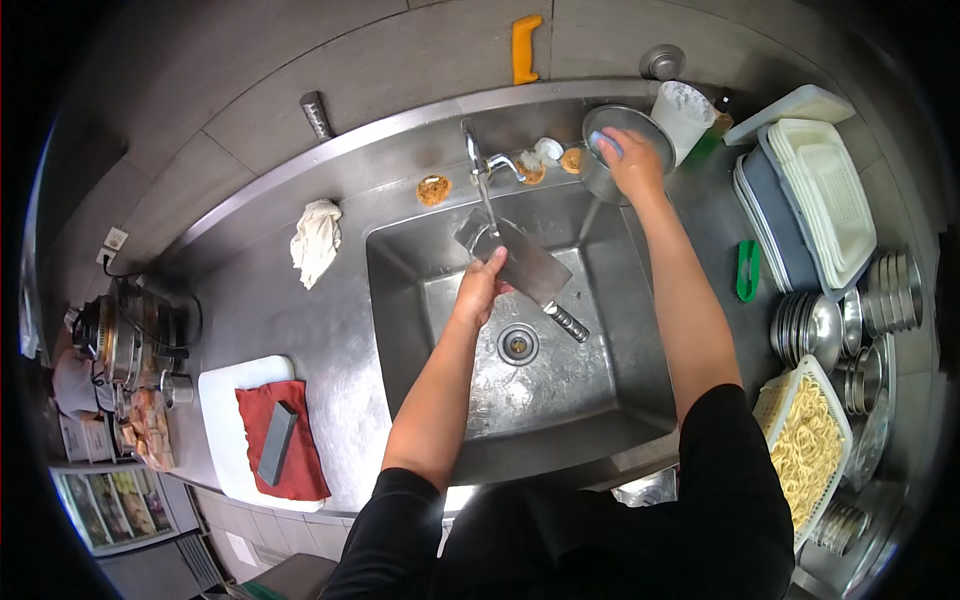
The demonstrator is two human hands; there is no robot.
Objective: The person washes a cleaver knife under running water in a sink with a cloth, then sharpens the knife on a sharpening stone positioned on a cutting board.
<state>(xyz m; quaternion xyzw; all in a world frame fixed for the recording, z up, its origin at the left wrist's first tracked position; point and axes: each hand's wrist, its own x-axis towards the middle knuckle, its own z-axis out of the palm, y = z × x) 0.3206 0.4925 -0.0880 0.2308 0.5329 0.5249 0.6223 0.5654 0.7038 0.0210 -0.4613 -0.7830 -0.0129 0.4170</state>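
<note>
In the head view, a cleaver with a broad grey blade is held over the steel sink. My left hand is closed on the blade, and the dark ribbed handle points down to the right. The blade's upper-left part lies under the tap, with water on it. At the back right, my right hand is closed on a pale blue sponge at the mouth of a round metal pot. The pot's inside is mostly hidden by the hand.
Left of the sink lie a white cloth and a white board bearing a red cloth and a sharpening stone. On the right are a green object, stacked trays, metal bowls and a noodle basket.
</note>
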